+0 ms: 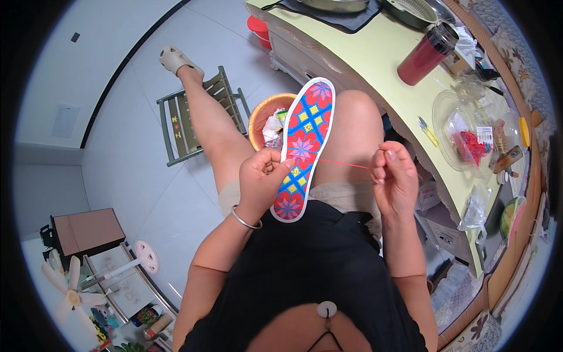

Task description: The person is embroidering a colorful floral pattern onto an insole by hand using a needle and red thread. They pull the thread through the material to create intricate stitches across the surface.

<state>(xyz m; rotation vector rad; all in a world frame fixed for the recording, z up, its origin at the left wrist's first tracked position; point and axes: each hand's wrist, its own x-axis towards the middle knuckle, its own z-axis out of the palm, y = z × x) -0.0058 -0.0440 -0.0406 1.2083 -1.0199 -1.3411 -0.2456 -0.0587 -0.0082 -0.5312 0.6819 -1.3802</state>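
Over the lap (346, 192): patterned insole (306, 144), long axis pointing away from body, far end tipped right. Left hand (264, 176) nearer, thumb on top, gripping left edge. Right hand (394, 171) apart, fingers curled, pinching red thread (346, 164) stretched from insole. Counter (366, 50) farther right.

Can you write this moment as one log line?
left hand: holds flower-patterned insole | right hand: holds red thread | thread: straight, from insole to right hand
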